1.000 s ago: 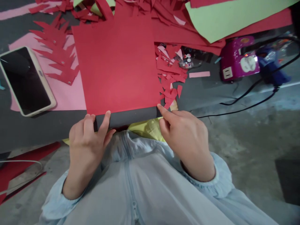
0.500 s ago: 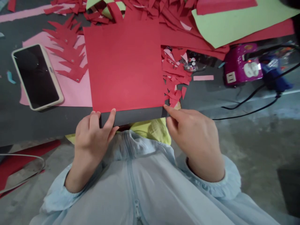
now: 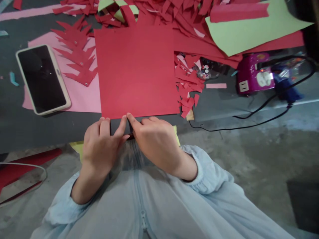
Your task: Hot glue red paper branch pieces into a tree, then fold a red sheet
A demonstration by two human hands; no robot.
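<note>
A red sheet of paper (image 3: 137, 69) lies flat on the dark table, its near edge straight and close to me. My left hand (image 3: 101, 141) rests at that edge, left of the middle, with fingers apart and fingertips touching the paper. Beside it, my right hand (image 3: 157, 141) has its index finger stretched onto the same edge, almost touching the left index finger. Its other fingers are bent and partly hidden, and I see nothing held. Under the sheet's left side a pink sheet (image 3: 86, 103) shows, bearing spiky red cutouts (image 3: 78, 56).
A phone (image 3: 42, 79) lies on the pink sheet. Red scraps (image 3: 186, 79) lie right of the red sheet, and more are heaped behind it. Farther right are a green sheet (image 3: 249, 36) and a purple box (image 3: 254, 74) with a black cable (image 3: 224, 129) running over the table edge.
My right hand has moved left along the near edge, from the sheet's right corner to beside my left hand. My left hand keeps its place on the paper. The view has shifted slightly.
</note>
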